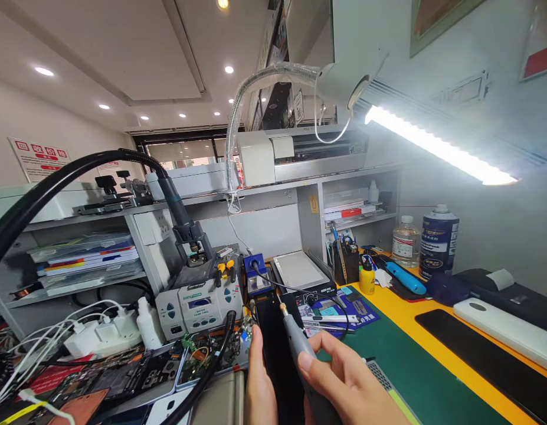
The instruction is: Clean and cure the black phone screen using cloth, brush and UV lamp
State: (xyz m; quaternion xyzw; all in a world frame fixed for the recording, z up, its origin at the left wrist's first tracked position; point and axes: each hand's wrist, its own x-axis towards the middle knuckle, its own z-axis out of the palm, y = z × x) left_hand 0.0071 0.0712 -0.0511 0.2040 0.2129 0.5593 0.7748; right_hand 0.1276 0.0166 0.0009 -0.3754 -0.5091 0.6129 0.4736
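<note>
My right hand (339, 378) is wrapped round a thick grey pen-shaped tool (302, 348), with the thumb and index finger on its barrel. The tool narrows to a brass-coloured collar and a thin metal tip, which points up and away over a black phone-like slab (275, 333). Along the slab's left edge lies my left hand (261, 383), thumb upward, gripping it from the side; its other fingers are hidden. The slab stands tilted up towards me, its lower part partly covered by the tool and my right hand.
A grey soldering or hot-air station (197, 310) with a black hose stands behind left, beside phone parts and circuit boards (123, 378). A green mat (415, 354) spreads right. Bottles (439, 242) stand at the back right. A bright lamp (441, 144) hangs above.
</note>
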